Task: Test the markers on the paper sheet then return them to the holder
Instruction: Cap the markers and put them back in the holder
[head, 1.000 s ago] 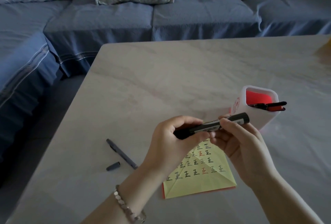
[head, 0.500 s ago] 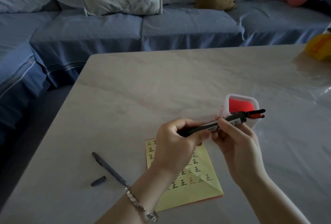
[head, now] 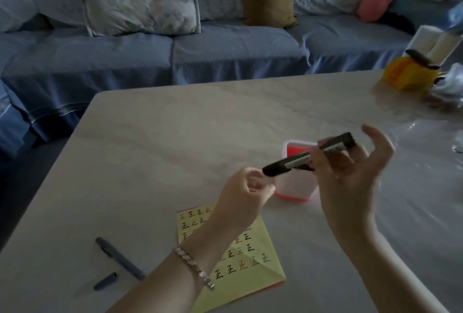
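Note:
My right hand (head: 350,177) holds a capped black marker (head: 308,155) slanted above the white holder (head: 295,187) with the red inside. Only thumb and forefinger pinch the barrel; the other fingers are spread. My left hand (head: 244,192) hovers just below the marker's capped end, fingers loosely curled, holding nothing I can see. Under my left forearm lies the yellow paper sheet (head: 240,257), covered with test marks in black, red and green. A grey pen (head: 120,257) lies uncapped on the table at the lower left, its cap (head: 105,281) beside it.
The pale marble-look table (head: 200,124) fills the view. A yellow object (head: 406,74) with a dark pen on it, and clear plastic wrap (head: 451,82), sit at the far right corner. A blue sofa (head: 175,49) with cushions runs behind the table.
My left hand has let go of the marker's cap end and dropped slightly. My right hand has carried the marker up and right, over the holder. The camera tilted up.

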A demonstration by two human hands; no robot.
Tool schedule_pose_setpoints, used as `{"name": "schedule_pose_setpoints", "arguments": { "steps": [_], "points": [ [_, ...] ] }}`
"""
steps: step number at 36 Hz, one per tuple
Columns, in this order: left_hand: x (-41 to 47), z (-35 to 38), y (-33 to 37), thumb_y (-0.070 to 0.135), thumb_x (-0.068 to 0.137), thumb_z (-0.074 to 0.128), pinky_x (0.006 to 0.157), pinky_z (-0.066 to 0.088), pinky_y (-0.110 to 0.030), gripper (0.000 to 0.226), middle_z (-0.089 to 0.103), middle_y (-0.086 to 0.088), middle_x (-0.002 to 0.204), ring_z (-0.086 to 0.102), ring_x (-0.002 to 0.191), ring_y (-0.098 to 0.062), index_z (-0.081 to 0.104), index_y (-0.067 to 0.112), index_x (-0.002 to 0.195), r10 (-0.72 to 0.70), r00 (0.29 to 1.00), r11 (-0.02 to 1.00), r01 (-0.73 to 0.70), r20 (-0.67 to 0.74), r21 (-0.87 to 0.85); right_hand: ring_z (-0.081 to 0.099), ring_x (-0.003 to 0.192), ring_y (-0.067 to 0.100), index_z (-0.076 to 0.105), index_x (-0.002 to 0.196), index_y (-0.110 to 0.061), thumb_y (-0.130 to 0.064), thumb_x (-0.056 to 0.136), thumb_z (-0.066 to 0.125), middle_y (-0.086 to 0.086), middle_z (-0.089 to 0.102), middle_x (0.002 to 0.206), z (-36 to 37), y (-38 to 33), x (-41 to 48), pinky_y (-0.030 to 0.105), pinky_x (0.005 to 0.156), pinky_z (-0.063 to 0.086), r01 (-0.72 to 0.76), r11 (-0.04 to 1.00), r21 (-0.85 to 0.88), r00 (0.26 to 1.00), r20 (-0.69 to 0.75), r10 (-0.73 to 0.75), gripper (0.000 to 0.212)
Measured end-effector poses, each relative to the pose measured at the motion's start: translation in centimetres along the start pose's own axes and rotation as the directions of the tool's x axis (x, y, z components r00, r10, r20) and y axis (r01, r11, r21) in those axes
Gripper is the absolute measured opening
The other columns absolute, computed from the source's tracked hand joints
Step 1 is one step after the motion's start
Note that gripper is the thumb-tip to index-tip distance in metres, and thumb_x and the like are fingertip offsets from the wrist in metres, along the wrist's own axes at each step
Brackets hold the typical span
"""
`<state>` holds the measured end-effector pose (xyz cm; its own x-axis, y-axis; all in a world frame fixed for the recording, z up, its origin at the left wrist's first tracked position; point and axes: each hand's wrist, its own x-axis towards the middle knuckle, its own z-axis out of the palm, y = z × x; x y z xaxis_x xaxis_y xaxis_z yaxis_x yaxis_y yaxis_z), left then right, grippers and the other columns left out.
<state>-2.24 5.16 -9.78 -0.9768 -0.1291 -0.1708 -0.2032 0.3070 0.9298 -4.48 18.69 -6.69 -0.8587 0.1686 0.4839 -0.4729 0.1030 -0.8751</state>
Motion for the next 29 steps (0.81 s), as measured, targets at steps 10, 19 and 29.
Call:
{"name": "schedule_pose_setpoints", "arguments": {
  "steps": [10, 19, 29],
  "points": [
    [0.3, 1.6, -1.0, 0.022, 0.086, 0.052, 0.068, 0.046, -0.020, 0.013, 0.063, 0.008, 0.091, 0.058, 0.082, -0.004, 0.057, 0.029, 0.096, -0.006, 0.999, 0.988, -0.002, 0.049, 0.152, 0.054, 0.095, 0.029, 0.054, 0.123, -0.004, -0.009, 0.089, 0.049, 0.018, 0.064, 0.101, -1.6, 5.0, 3.5, 0.031, 0.082, 0.043, 0.270, 0.756, -0.596, 0.961, 0.217, -0.172, 0.035],
    [-0.3, 1.7, -2.0, 0.022, 0.085, 0.051, 0.056, 0.040, -0.017, 0.013, 0.064, 0.007, 0.087, 0.058, 0.071, -0.005, 0.059, 0.028, 0.093, -0.033, 0.999, 0.985, 0.028, 0.030, 0.170, 0.064, 0.080, 0.022, 0.069, 0.101, -0.006, -0.007, 0.076, 0.063, 0.010, 0.068, 0.092, -1.6, 5.3, 3.6, 0.020, 0.070, 0.044, 0.333, 0.754, -0.566, 0.940, 0.264, -0.217, 0.026],
    [-0.7, 1.4, -2.1, 0.011, 0.087, 0.054, 0.064, 0.045, -0.021, 0.013, 0.068, -0.001, 0.083, 0.062, 0.077, -0.013, 0.062, 0.021, 0.087, -0.001, 1.000, 0.999, 0.000, 0.003, 0.052, 0.065, 0.068, 0.029, 0.067, 0.070, -0.009, -0.008, 0.060, 0.074, 0.006, 0.070, 0.073, -1.6, 7.0, 1.8, 0.028, 0.066, 0.047, 0.320, 0.682, -0.658, 0.941, 0.304, -0.148, 0.013]
  ]
}}
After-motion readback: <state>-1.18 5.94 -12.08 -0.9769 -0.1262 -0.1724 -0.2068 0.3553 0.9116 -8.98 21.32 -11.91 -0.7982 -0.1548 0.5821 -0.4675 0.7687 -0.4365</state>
